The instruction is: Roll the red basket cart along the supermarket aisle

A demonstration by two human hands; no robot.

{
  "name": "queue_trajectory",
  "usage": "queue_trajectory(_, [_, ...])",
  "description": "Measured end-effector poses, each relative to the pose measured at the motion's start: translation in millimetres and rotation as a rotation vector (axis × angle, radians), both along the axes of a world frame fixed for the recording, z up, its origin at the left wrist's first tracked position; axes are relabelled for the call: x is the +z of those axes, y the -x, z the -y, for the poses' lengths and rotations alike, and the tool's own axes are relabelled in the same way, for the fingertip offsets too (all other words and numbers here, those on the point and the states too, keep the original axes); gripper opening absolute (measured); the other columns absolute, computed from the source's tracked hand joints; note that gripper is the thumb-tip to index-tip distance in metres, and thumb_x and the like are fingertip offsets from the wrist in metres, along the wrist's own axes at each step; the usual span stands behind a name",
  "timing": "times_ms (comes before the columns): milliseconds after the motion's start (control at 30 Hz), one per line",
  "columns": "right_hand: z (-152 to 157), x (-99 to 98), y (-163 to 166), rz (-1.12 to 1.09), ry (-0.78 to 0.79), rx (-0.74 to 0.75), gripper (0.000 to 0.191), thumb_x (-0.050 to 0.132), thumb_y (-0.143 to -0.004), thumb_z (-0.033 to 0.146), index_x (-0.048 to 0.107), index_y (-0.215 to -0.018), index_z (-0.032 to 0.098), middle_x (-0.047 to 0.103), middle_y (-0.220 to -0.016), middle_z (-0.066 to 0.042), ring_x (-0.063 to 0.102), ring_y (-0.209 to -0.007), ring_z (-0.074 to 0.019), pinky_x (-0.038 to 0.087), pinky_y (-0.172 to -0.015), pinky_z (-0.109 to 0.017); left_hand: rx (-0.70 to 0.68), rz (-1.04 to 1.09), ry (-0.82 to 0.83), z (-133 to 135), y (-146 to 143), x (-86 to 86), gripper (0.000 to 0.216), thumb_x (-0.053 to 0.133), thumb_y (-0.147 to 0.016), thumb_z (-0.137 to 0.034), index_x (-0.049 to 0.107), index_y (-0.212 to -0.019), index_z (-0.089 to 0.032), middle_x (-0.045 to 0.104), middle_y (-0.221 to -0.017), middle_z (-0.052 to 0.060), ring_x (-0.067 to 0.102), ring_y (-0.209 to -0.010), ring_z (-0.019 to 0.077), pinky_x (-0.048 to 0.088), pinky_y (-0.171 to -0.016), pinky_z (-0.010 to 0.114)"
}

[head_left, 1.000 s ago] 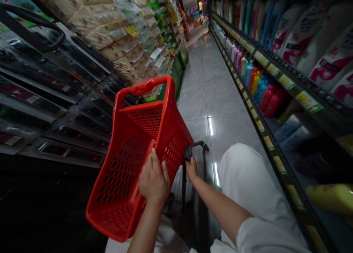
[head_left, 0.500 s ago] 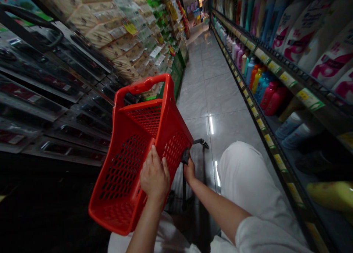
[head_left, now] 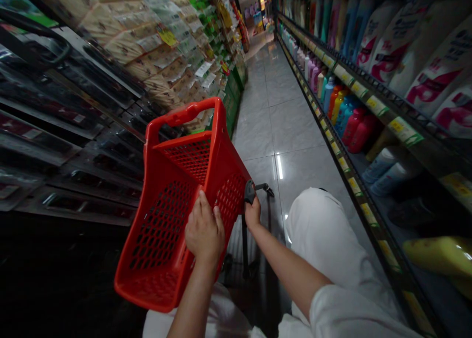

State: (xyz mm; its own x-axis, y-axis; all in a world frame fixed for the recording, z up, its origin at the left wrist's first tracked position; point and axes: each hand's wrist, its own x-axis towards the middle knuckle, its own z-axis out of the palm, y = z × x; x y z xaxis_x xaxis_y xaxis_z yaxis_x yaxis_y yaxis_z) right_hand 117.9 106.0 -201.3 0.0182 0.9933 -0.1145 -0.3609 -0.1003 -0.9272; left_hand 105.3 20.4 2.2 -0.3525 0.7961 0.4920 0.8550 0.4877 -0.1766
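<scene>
A red plastic shopping basket with a moulded handle and slotted walls stands tilted before me; its inside shows no goods. My left hand lies over its near long rim, fingers fairly straight along the edge and thumb on the outer side. Lower at the outside wall, my right hand holds a dark grey rounded piece against the basket. Whether that piece is fixed to the basket I cannot tell. A dark metal leg runs down under the basket, and a dark bent rod sticks out beyond it.
Shelves of bottles with price tags line the right side. Packaged goods are stacked at the left, above racks of dark boxed items. A grey tiled aisle floor runs ahead. My white-clad knee is close on the right.
The dark grey piece and my right hand have moved up along the basket's outer wall, and the piece has turned. My left hand stays on the rim. The view has shifted slightly.
</scene>
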Motion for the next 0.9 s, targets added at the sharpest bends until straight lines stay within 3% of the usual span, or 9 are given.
queue_trajectory(133, [-38.0, 26.9, -1.6, 0.032, 0.059, 0.063, 0.057, 0.049, -0.078, 0.018, 0.056, -0.134, 0.02, 0.066, -0.131, -0.006, 0.06, -0.121, -0.0203, 0.043, -0.11, -0.039, -0.026, -0.003, -0.023, -2.0, -1.8, -0.5, 0.058, 0.032, -0.099, -0.037, 0.038, -0.15, -0.01, 0.061, -0.134, 0.019, 0.063, -0.106, 0.0274, 0.05, -0.086, 0.036])
queue_trajectory(300, [-40.5, 63.4, 2.4, 0.027, -0.319, 0.105, 0.072, 0.044, -0.073, 0.006, 0.05, -0.142, 0.024, 0.044, -0.154, 0.001, 0.039, -0.142, -0.0154, 0.027, -0.121, -0.037, -0.006, -0.003, -0.015, -7.7, -7.1, -1.3, 0.058, 0.031, -0.099, -0.037, 0.038, -0.15, -0.01, 0.061, -0.134, 0.019, 0.064, -0.104, 0.0272, 0.05, -0.085, 0.036])
queue_trajectory(400, [-35.1, 53.4, -4.2, 0.05, -0.365, 0.158, 0.076, 0.042, -0.068, 0.003, 0.052, -0.141, 0.025, 0.036, -0.158, 0.002, 0.035, -0.145, -0.015, 0.023, -0.123, -0.038, 0.015, -0.002, 0.013, -12.1, -8.5, -0.8, 0.059, 0.03, -0.099, -0.037, 0.038, -0.15, -0.008, 0.06, -0.135, 0.021, 0.064, -0.104, 0.0285, 0.05, -0.085, 0.037])
queue_trajectory(533, [-31.6, 19.5, -8.3, 0.091, -0.028, 0.149, 0.071, 0.042, -0.071, 0.005, 0.053, -0.139, 0.02, 0.056, -0.144, -0.004, 0.05, -0.134, -0.0191, 0.032, -0.118, -0.044, -0.008, 0.005, -0.004, -13.6, -6.4, -1.0, 0.058, 0.031, -0.099, -0.037, 0.036, -0.151, -0.009, 0.059, -0.135, 0.021, 0.063, -0.106, 0.028, 0.05, -0.088, 0.037])
queue_trajectory(600, [-29.3, 16.5, -3.2, 0.073, 0.03, 0.153, 0.07, 0.044, -0.074, 0.007, 0.05, -0.142, 0.021, 0.062, -0.137, -0.005, 0.057, -0.127, -0.0198, 0.039, -0.113, -0.044, -0.023, -0.003, -0.026, -13.0, -5.2, -1.7, 0.058, 0.032, -0.099, -0.036, 0.036, -0.151, -0.01, 0.06, -0.135, 0.02, 0.063, -0.108, 0.0269, 0.049, -0.091, 0.036])
queue_trajectory(733, [-12.1, 41.6, 7.8, 0.046, -0.197, 0.105, 0.069, 0.047, -0.079, 0.008, 0.045, -0.146, 0.024, 0.043, -0.154, -0.003, 0.039, -0.143, -0.0184, 0.027, -0.121, -0.043, -0.012, -0.012, -0.031, -13.0, -5.9, -3.2, 0.057, 0.034, -0.099, -0.036, 0.037, -0.151, -0.011, 0.06, -0.135, 0.019, 0.063, -0.108, 0.0263, 0.05, -0.089, 0.035])
queue_trajectory(800, [3.9, 50.7, 7.1, 0.058, -0.325, 0.155, 0.07, 0.049, -0.081, 0.009, 0.043, -0.148, 0.027, 0.032, -0.16, -0.001, 0.028, -0.148, -0.0185, 0.022, -0.123, -0.043, -0.005, -0.002, -0.03, -13.9, -7.8, -3.6, 0.058, 0.034, -0.099, -0.036, 0.037, -0.15, -0.011, 0.06, -0.135, 0.019, 0.064, -0.108, 0.027, 0.05, -0.088, 0.036])
queue_trajectory(900, [22.2, 43.7, -0.6, 0.078, -0.41, 0.251, 0.07, 0.051, -0.08, 0.011, 0.043, -0.147, 0.029, 0.028, -0.161, 0.0, 0.025, -0.149, -0.0189, 0.019, -0.124, -0.042, -0.009, 0.036, -0.029, -14.2, -8.3, -1.3, 0.057, 0.034, -0.099, -0.036, 0.038, -0.15, -0.01, 0.059, -0.137, 0.02, 0.064, -0.11, 0.0289, 0.051, -0.091, 0.038])
